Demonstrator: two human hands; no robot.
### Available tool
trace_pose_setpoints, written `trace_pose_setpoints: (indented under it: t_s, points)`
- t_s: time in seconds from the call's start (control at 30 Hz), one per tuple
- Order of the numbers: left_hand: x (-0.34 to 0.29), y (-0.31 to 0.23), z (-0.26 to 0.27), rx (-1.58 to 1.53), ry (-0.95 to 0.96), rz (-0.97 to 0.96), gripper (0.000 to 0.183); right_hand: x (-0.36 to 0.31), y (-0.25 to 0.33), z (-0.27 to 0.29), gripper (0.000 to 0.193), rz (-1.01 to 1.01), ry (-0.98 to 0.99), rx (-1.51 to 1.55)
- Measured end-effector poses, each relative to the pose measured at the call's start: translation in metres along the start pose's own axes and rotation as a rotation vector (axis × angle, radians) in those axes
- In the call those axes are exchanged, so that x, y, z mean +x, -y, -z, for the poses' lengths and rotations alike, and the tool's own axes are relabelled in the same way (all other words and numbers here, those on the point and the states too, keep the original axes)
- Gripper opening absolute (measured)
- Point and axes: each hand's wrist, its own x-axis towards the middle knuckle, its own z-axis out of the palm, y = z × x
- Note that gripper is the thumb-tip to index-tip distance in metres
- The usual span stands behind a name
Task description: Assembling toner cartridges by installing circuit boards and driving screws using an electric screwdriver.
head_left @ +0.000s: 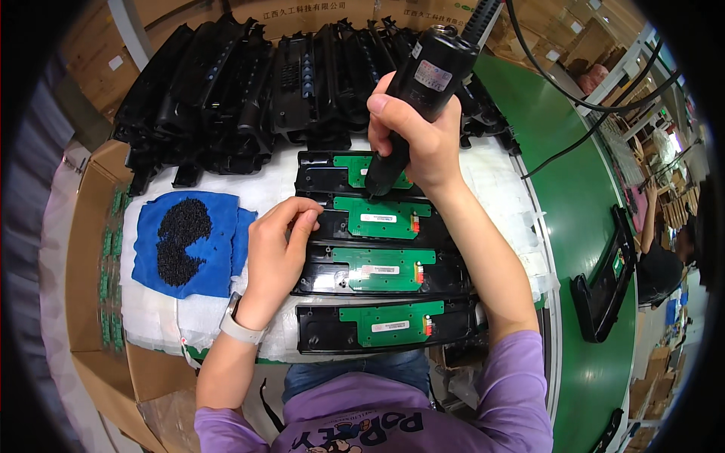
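My right hand (429, 143) is wrapped around a black electric screwdriver (434, 75), tilted with its tip pointing down. That tip is at the upper edge of a green circuit board (396, 208) lying in a black plastic housing (325, 226). Beside the left end of this housing, my left hand (276, 245) has its thumb and index finger pinched; whatever is between them is too small to name. Similar housings with boards lie in a column: one behind (313, 177), partly covered by the screwdriver, and two nearer me (321, 283) (317, 328).
Small black screws (185, 223) are heaped on a blue cloth (147, 257) at left. Black plastic parts (219, 98) pile up at the back. A cardboard box (91, 302) holds green boards. On the right, a green conveyor (585, 362) carries a black housing (604, 291); a dark cable (566, 155) hangs above.
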Motion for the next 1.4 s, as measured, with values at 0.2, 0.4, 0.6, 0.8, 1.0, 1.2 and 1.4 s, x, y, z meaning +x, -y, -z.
trace_pose_setpoints:
  t_s: [0.2, 0.4, 0.6, 0.8, 1.0, 1.2, 1.4]
  points:
    - [0.001, 0.000, 0.001, 0.029, 0.014, -0.006, 0.008, 0.001, -0.006, 0.002, 0.018, 0.000, 0.035, 0.010]
    - [0.004, 0.005, 0.000, 0.001, 0.070, 0.065, 0.009, 0.005, -0.009, -0.002, 0.017, -0.001, 0.101, -0.001]
    - [0.003, 0.008, -0.002, -0.081, 0.054, 0.121, 0.010, -0.002, -0.002, -0.004, 0.018, 0.020, 0.098, -0.038]
    - [-0.003, 0.004, -0.002, -0.178, -0.036, 0.058, 0.011, -0.008, 0.015, 0.000, 0.019, 0.044, 0.131, 0.216]
    - [-0.004, -0.007, 0.006, -0.581, 0.084, 0.191, 0.013, -0.015, 0.030, -0.003, 0.023, 0.059, 0.131, 0.593]
    - [-0.004, -0.005, 0.010, -0.631, 0.174, 0.222, 0.014, -0.016, 0.032, -0.010, 0.020, 0.042, 0.067, 0.740]
    - [-0.004, -0.009, 0.009, -0.598, 0.188, 0.235, 0.014, -0.018, 0.030, -0.007, 0.023, 0.007, 0.105, 0.590]
